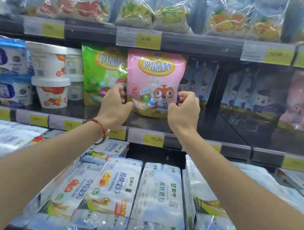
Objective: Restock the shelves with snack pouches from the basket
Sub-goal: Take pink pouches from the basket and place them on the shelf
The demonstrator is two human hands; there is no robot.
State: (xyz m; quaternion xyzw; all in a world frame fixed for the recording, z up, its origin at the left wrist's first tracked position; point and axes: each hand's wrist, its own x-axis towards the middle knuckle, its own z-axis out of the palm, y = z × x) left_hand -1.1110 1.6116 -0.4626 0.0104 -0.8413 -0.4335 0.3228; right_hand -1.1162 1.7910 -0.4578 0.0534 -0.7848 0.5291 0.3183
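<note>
My left hand (116, 100), right hand (185, 108) gripped pink pouch (153, 75) at its sides, upright on shelf (224, 130), green pouch (98, 70) beside my left hand

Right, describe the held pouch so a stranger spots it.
Middle shelf, below the 12.00 tag. The pink pouch stands there, gripped by left hand and right hand. Unlike the green pouch beside it, it shows an orange cartoon animal.

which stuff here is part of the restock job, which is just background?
Job: pink stand-up snack pouch, held at its edges by left hand and right hand; green snack pouch beside it.
Background: white yogurt tubs, blue cartons, clear-wrapped white multipacks below, yellow price tags.
</note>
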